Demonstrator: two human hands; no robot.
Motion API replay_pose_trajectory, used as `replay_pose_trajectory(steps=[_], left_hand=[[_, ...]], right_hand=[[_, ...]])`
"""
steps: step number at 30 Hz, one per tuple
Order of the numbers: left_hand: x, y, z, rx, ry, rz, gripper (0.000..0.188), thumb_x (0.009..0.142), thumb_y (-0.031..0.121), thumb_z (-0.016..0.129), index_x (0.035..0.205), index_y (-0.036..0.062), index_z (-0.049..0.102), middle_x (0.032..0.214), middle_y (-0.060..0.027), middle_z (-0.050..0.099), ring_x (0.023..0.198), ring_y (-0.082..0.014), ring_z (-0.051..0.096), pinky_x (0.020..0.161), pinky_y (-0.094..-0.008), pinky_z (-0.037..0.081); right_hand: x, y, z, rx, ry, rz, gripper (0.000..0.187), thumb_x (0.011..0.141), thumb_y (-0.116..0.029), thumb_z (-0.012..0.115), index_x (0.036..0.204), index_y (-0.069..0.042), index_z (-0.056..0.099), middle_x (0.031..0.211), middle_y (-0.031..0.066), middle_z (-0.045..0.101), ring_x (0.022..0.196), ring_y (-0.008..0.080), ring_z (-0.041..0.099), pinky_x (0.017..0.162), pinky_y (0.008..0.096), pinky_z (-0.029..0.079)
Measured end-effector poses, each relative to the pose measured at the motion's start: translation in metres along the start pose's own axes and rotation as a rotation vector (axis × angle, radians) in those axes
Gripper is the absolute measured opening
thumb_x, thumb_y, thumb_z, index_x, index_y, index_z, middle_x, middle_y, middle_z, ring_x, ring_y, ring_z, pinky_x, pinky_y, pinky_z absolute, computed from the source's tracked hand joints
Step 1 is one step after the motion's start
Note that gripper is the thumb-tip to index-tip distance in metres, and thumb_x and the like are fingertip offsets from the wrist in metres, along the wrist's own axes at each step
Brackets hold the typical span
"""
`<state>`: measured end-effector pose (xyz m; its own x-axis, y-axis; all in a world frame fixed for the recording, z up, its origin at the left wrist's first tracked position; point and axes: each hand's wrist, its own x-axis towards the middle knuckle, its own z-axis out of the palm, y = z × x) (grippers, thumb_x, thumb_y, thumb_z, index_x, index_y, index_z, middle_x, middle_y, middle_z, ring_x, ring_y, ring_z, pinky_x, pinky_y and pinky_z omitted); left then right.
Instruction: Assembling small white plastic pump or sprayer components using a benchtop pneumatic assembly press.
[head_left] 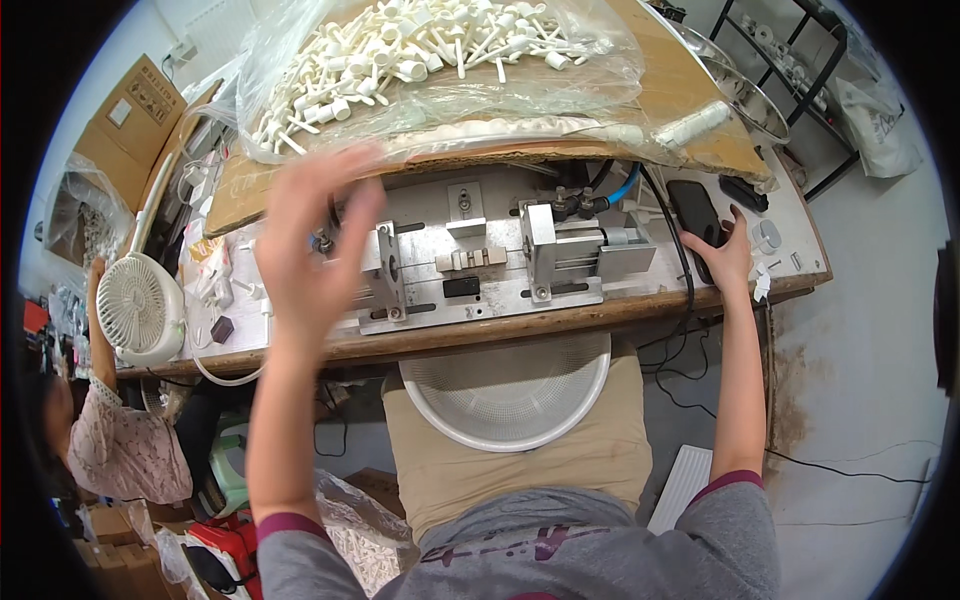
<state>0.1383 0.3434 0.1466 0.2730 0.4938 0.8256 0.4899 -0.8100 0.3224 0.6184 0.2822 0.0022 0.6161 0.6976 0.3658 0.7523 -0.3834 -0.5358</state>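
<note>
My left hand [318, 225] is raised over the left end of a metal fixture [510, 300], smeared by motion. Its fingers are too blurred to show whether they hold anything. At the right of the bench, my right hand [728, 255] grips the near end of a black phone [693, 208], its thumb at the left edge and its fingers at the right. Two upright metal blocks stand on the fixture, the right one [541, 252] beside a cylinder. Between them sits a small beige notched piece [470, 260], with a black rectangular block [461, 288] nearer me.
Many white plastic scoops [410, 60] lie on clear plastic over a cardboard sheet [235, 190] above the bench. A white mesh basket [505, 400] rests on my lap. Cables [688, 290] hang over the bench edge. A white fan [140, 308] and another person [125, 445] are at left.
</note>
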Motion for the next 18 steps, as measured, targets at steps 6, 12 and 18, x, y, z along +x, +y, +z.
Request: replay_pose_trajectory(steps=[6, 12, 18], left_hand=[[0.106, -0.151, 0.013, 0.373, -0.106, -0.296, 0.070, 0.087, 0.060, 0.066, 0.130, 0.0041, 0.064, 0.129, -0.0214, 0.064, 0.125, -0.0345, 0.057, 0.107, -0.0428, 0.042], [0.142, -0.261, 0.024, 0.402, -0.262, -0.824, 0.128, 0.071, 0.092, 0.047, 0.148, -0.0097, 0.035, 0.151, -0.0337, 0.037, 0.144, -0.0437, 0.034, 0.117, -0.0508, 0.028], [0.143, -0.249, 0.054, 0.607, -0.341, -0.740, 0.132, 0.064, 0.094, 0.051, 0.152, -0.0023, 0.033, 0.151, -0.0331, 0.037, 0.145, -0.0438, 0.031, 0.116, -0.0554, 0.025]], right_hand=[[-0.068, -0.038, -0.021, 0.283, 0.236, -0.265, 0.070, 0.079, -0.022, 0.083, 0.138, -0.003, 0.049, 0.129, 0.0189, 0.058, 0.119, 0.0322, 0.053, 0.103, 0.0430, 0.041], [-0.155, -0.070, -0.044, 0.345, 0.094, -0.627, 0.057, 0.073, -0.011, 0.081, 0.124, -0.001, 0.058, 0.123, 0.0144, 0.063, 0.112, 0.0314, 0.058, 0.097, 0.0418, 0.044], [-0.206, -0.080, -0.048, 0.419, -0.118, -0.665, 0.052, 0.073, -0.017, 0.081, 0.119, -0.003, 0.060, 0.119, 0.0157, 0.066, 0.107, 0.0324, 0.061, 0.094, 0.0418, 0.046]])
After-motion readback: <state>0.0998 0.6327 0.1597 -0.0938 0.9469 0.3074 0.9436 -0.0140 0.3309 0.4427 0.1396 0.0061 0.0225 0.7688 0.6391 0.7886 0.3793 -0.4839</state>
